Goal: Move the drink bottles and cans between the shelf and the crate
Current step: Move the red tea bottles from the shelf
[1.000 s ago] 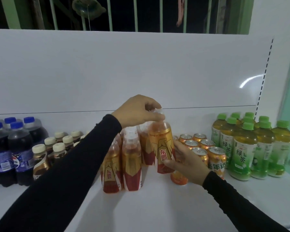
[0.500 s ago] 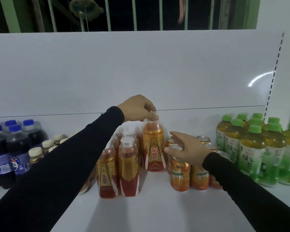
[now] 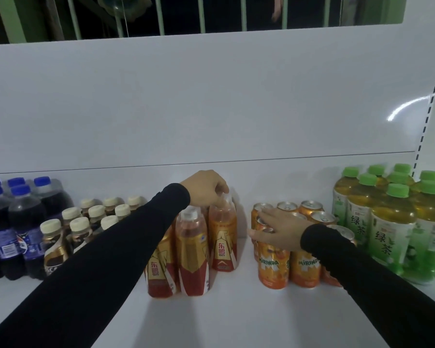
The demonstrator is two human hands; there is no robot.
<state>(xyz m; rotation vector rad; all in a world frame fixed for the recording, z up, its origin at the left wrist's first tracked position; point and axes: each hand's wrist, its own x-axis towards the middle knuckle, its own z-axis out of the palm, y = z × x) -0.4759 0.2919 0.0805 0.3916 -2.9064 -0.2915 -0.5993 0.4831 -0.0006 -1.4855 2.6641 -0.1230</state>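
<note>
A gold and red energy drink bottle [image 3: 223, 237] stands on the white shelf [image 3: 236, 310] at the right end of a group of like bottles [image 3: 192, 257]. My left hand [image 3: 205, 188] grips its clear cap from above. My right hand [image 3: 278, 228] lies on the tops of the orange soda cans [image 3: 274, 267], fingers spread and fairly straight. The cans stand in a block just right of the bottle, with a small gap between.
Green tea bottles [image 3: 389, 229] crowd the right end of the shelf. Small coffee bottles with cream caps [image 3: 78, 229] and dark cola bottles with blue caps [image 3: 18, 222] fill the left end. A white back panel [image 3: 211, 109] rises behind. No crate is in view.
My left hand set the gold bottle down onto the shelf beside its group. My right hand left the bottle's side and came to rest on the orange cans.
</note>
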